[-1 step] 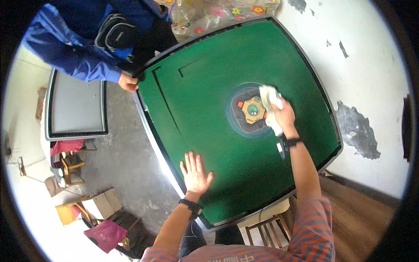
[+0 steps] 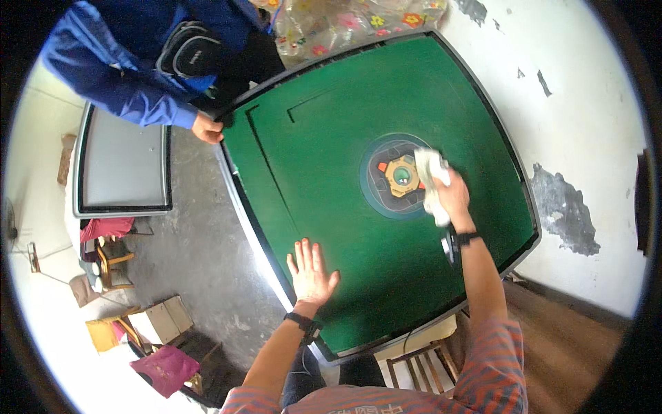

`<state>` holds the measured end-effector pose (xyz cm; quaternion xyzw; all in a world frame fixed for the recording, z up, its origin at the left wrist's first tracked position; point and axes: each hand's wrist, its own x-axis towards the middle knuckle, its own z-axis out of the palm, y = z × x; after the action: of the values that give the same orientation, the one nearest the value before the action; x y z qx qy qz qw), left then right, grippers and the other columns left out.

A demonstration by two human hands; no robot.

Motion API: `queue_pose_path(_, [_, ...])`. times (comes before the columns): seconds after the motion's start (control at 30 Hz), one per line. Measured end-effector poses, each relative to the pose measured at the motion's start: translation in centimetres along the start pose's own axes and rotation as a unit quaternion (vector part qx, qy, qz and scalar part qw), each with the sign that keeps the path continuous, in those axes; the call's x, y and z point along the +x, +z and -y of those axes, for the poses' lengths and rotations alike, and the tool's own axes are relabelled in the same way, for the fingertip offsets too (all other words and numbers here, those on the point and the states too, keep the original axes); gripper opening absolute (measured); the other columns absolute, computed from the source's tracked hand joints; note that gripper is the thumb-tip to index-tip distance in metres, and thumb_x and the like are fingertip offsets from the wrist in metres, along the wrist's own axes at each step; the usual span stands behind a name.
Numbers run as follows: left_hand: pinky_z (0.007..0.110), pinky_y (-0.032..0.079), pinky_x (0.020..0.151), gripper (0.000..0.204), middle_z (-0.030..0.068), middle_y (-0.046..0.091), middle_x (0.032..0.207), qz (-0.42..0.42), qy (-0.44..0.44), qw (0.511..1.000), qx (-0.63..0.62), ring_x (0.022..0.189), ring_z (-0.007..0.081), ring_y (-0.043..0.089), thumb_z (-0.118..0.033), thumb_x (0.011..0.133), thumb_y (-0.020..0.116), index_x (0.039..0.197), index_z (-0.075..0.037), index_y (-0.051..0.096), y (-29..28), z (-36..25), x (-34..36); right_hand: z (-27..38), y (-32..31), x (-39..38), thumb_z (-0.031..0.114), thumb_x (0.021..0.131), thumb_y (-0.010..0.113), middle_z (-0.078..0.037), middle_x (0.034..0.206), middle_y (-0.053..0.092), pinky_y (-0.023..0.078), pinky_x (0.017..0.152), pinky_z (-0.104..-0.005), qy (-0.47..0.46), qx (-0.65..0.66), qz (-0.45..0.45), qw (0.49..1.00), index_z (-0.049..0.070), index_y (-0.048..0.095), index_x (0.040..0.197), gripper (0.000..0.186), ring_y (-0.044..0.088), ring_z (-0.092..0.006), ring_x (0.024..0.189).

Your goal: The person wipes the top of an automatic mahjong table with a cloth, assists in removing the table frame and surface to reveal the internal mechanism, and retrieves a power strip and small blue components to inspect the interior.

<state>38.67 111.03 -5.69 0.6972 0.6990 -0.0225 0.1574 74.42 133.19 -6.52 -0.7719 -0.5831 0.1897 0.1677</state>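
Note:
A green-topped mahjong table (image 2: 372, 276) fills the middle of the view, with a round control panel (image 2: 402, 175) set in its surface. My right hand (image 2: 452, 194) is closed on a crumpled white cloth (image 2: 429, 181), pressed to the green top at the panel's right edge. My fingers partly hide the cloth. Nearer the table's left front side, my left hand (image 2: 312, 278) lies flat on the green top with fingers spread, holding nothing. Dark bands circle both my wrists.
Across the table's far left corner stands a person in blue (image 2: 131, 83), whose hand (image 2: 207, 129) rests at the rim. A grey-topped table (image 2: 123, 165) is at the left, chairs (image 2: 114, 265) below it. A peeling wall (image 2: 565, 207) borders the right; a wooden stool (image 2: 422, 366) is near me.
My right hand and the cloth have slid slightly toward me along the panel's right edge. My left hand stays flat on the top. The whole view has shifted a little.

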Motion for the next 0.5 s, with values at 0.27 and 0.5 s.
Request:
queue_pose_path(0.27, [0.058, 0.010, 0.117, 0.093, 0.0244, 0.016, 0.158, -0.032, 0.020, 0.997, -0.060, 0.148, 0.0397, 0.011, -0.041, 0.077, 0.070, 0.148, 0.001, 0.027, -1.6, 1.6, -1.3, -1.7, -2.5, -21.5, 0.024, 0.082, 0.072, -0.018, 0.098, 0.069, 0.052, 0.080, -0.0385, 0.037, 0.082, 0.193, 0.977, 0.003, 0.065, 0.114, 0.039, 0.066, -0.0299, 0.090])
queue_pose_path(0.5, [0.049, 0.033, 0.109, 0.089, 0.0271, 0.034, 0.146, -0.224, -0.202, 0.918, -0.259, 0.133, 0.0415, 0.039, -0.014, 0.078, 0.073, 0.149, 0.001, 0.022, 0.8, 9.4, -5.5, -0.4, -7.7, -36.2, 0.024, 0.085, 0.075, -0.009, 0.108, 0.067, 0.051, 0.079, -0.0344, 0.240, 0.490, 0.111, 0.830, -0.001, 0.059, 0.122, 0.047, 0.063, -0.0209, 0.096])
